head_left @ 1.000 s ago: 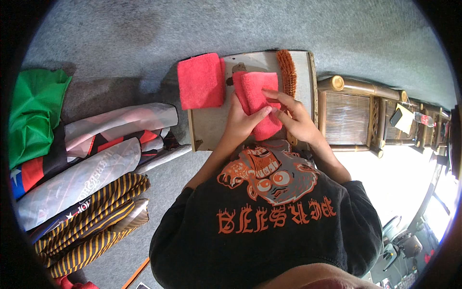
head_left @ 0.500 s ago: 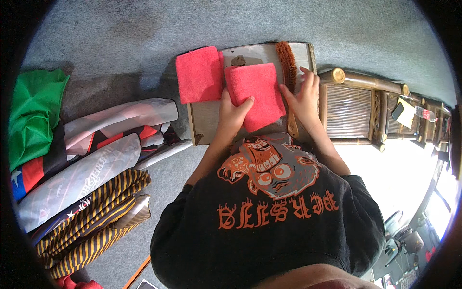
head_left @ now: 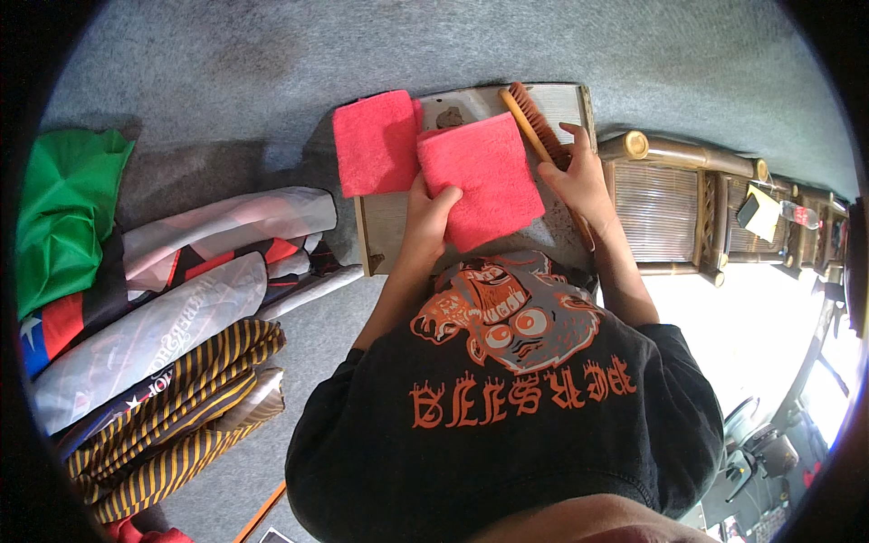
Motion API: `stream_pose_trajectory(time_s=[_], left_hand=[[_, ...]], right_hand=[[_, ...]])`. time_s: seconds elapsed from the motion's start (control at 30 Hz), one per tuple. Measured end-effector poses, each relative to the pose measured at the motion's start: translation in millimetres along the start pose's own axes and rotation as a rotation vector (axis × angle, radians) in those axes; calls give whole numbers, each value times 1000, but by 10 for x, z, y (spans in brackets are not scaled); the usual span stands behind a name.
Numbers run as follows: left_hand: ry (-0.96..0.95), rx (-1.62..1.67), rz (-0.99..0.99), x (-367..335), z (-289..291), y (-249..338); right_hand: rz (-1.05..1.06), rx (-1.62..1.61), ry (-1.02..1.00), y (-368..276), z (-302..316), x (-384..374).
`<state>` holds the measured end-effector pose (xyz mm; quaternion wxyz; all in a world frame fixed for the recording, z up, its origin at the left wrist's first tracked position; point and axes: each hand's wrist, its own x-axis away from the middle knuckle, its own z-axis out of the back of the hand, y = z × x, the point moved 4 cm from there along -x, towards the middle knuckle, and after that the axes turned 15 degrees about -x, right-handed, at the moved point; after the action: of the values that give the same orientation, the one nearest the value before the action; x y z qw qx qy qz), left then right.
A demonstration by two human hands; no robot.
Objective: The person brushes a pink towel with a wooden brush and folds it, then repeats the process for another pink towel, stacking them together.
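A folded red towel [head_left: 489,181] is gripped at its left edge by my left hand [head_left: 431,217]. The thumb lies on top and the fingers are hidden underneath. My right hand [head_left: 587,192] is closed round the middle of a long brush [head_left: 534,118] with reddish-brown bristles and a light wooden back. Its index finger sticks out, and part of the handle is hidden behind the hand. A second folded red towel [head_left: 374,145] lies to the left, over the edge of a small worn wooden tabletop [head_left: 385,226].
A bamboo-framed piece of furniture [head_left: 656,213] stands close on the right, with a yellow paper [head_left: 768,213] and a bottle [head_left: 800,215] farther along. Rolled and striped cloths [head_left: 181,398] lie at left, near a green cloth [head_left: 68,217]. A grey textured wall [head_left: 434,45] rises beyond.
The brush has turned, so its wooden back now shows and its top leans left. My right hand has closed in on it. The held towel has tilted slightly.
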<state>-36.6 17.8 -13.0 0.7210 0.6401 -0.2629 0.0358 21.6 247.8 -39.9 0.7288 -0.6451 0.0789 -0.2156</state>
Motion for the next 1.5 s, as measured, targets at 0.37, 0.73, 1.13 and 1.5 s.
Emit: stream_pose_trajectory(time_s=[0.37, 0.73, 1.13, 1.5], left_hand=[[-44, 191, -11, -60, -54, -73], [-239, 362, -36, -386, -332, -618], [-196, 307, 13, -387, -416, -389], [-397, 770, 29, -300, -209, -460]], right_hand=[[-166, -648, -373, -587, -93, 309], [-369, -676, -580, -547, -537, 448], [-268, -331, 50, -19, 338, 287], [-144, -707, -174, -432, 376, 373]])
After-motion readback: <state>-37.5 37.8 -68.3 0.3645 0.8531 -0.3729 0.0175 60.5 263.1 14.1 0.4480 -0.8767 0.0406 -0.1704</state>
